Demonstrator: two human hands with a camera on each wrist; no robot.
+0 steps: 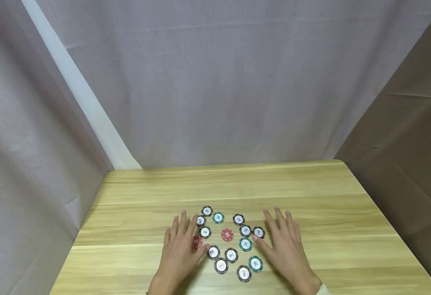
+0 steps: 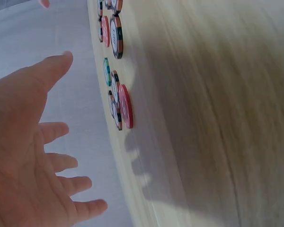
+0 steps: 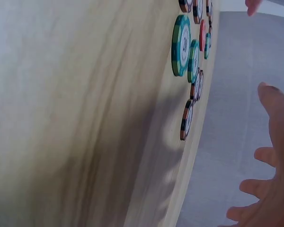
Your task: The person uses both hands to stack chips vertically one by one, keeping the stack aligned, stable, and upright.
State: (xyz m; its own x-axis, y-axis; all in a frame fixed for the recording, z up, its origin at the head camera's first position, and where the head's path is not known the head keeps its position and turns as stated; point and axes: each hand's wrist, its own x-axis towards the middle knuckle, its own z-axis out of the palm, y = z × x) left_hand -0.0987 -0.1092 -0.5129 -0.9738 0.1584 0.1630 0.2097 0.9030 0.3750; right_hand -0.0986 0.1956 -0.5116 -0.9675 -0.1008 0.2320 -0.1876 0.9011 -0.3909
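Note:
Poker chips lie flat in a loose spread on the wooden table. My left hand (image 1: 180,250) hovers at the spread's left side, fingers spread and holding nothing. It partly covers a red chip (image 1: 196,242), and its thumb tip is near a black chip (image 1: 213,252). On the other side my right hand (image 1: 284,248) is held palm down with fingers spread, its thumb by a black chip (image 1: 258,232) and a green chip (image 1: 246,244). Another red chip (image 1: 227,234) lies in the middle. Both wrist views show a gap between hand and tabletop, with shadows below.
The wooden table (image 1: 134,205) has a grey curtain (image 1: 208,90) behind it and another cloth (image 1: 23,164) on the left. A brown cloth (image 1: 407,164) hangs along the right edge. Further black chips (image 1: 243,273) and green chips (image 1: 255,264) lie nearer the front.

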